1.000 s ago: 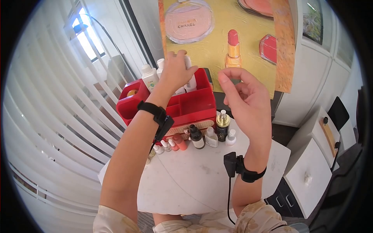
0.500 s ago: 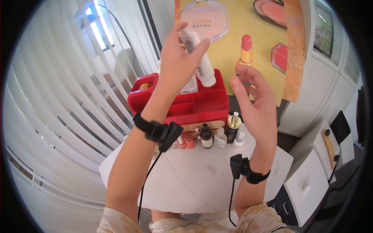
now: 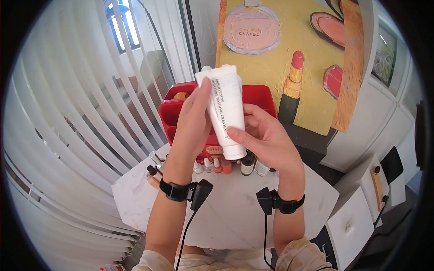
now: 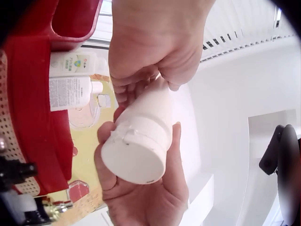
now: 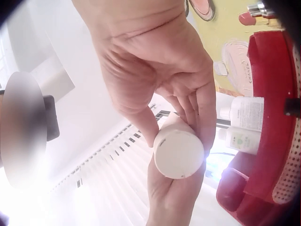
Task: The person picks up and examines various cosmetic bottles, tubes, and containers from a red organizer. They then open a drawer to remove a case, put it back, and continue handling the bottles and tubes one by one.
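Note:
A white squeeze tube of washing cream (image 3: pixel 224 108) is held up between both hands, cap end down and tilted, its printed side toward the head camera. The left hand (image 3: pixel 195 119) grips its upper left side, thumb along the edge. Lower down, the right hand (image 3: pixel 271 140) holds the tube near the cap, with the thumb on the front and the fingers behind. In the left wrist view the round white cap (image 4: pixel 134 160) faces the camera. Behind the tube stands a red organizer (image 3: pixel 169 113), partly hidden by the hands.
Small bottles, among them a dark bottle (image 3: pixel 247 163) and a coral one (image 3: pixel 226 166), line the front of the organizer on a white marble-look table (image 3: pixel 235 203). White bottles (image 5: pixel 242 113) stand in the organizer. Vertical blinds (image 3: pixel 90 135) hang at the left; a painting (image 3: pixel 271 67) leans behind.
The left hand has lifted the tube out of the organizer and brought it down toward the body. The right hand has moved left and taken hold of its lower end.

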Demonstrator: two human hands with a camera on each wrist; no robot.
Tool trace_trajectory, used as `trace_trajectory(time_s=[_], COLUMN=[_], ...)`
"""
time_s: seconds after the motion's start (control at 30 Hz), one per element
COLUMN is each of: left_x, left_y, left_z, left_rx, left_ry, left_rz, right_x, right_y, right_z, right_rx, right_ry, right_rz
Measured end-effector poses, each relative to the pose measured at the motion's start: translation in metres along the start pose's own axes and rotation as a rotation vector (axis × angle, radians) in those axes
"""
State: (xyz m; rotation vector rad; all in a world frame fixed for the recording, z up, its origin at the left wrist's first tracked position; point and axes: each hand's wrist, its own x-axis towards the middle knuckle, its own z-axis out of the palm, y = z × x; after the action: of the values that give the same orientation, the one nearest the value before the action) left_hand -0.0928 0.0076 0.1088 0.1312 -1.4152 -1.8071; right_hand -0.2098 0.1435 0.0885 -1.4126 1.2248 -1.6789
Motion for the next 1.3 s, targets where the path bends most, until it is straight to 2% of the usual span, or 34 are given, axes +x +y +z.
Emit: trace_trajectory(time_s=[0.17, 0.33, 0.43, 0.5, 0.53, 0.57, 0.67, 0.7, 0.8, 0.93, 1.0, 1.1, 1.3], left_x=[-0.031, -0.055, -0.066, -0.073, -0.075, -0.077, -0.081, -0.08, -0.081, -0.084, -0.085, -0.088, -0.095], left_y=[-0.024, -0.038, -0.041, -0.035, -0.035, -0.036, -0.041, -0.046, -0.043, -0.067, -0.071, -0.081, -0.086], left_z=[-0.02, -0.032, -0.037, -0.034, -0.034, -0.034, -0.043, -0.048, -0.054, -0.087, -0.084, -0.088, -0.083], left_rx=[0.175, 0.252, 0.244, 0.207, 0.208, 0.208, 0.079, 0.051, -0.222, -0.465, -0.568, -0.773, -0.673], left_ry=[0.059, 0.069, 0.084, 0.075, 0.077, 0.079, 0.133, 0.149, 0.207, -0.082, -0.102, -0.201, -0.169], left_rz=[0.025, -0.022, -0.013, -0.031, -0.024, -0.017, -0.017, 0.002, -0.095, -0.168, -0.164, -0.192, -0.204], right_x=[0.007, 0.005, 0.005, 0.007, 0.007, 0.006, 0.003, 0.003, 0.001, 0.007, 0.011, 0.012, 0.015], right_y=[0.006, 0.003, 0.004, 0.005, 0.008, 0.013, 0.011, 0.011, 0.013, 0.02, 0.031, 0.034, 0.031], right_z=[0.003, 0.005, 0.018, 0.031, 0.04, 0.05, 0.067, 0.07, 0.071, 0.071, 0.067, 0.068, 0.074], right_rx=[-0.09, -0.274, -0.289, -0.44, -0.515, -0.58, -0.643, -0.577, -0.609, -0.635, -0.688, -0.575, -0.427], right_ry=[0.179, 0.19, 0.15, 0.144, 0.139, 0.179, 0.092, 0.052, -0.015, 0.127, 0.167, 0.15, 0.095], right_rz=[-0.053, 0.018, 0.011, 0.009, 0.005, -0.081, -0.122, -0.072, -0.052, -0.19, -0.254, -0.166, -0.093])
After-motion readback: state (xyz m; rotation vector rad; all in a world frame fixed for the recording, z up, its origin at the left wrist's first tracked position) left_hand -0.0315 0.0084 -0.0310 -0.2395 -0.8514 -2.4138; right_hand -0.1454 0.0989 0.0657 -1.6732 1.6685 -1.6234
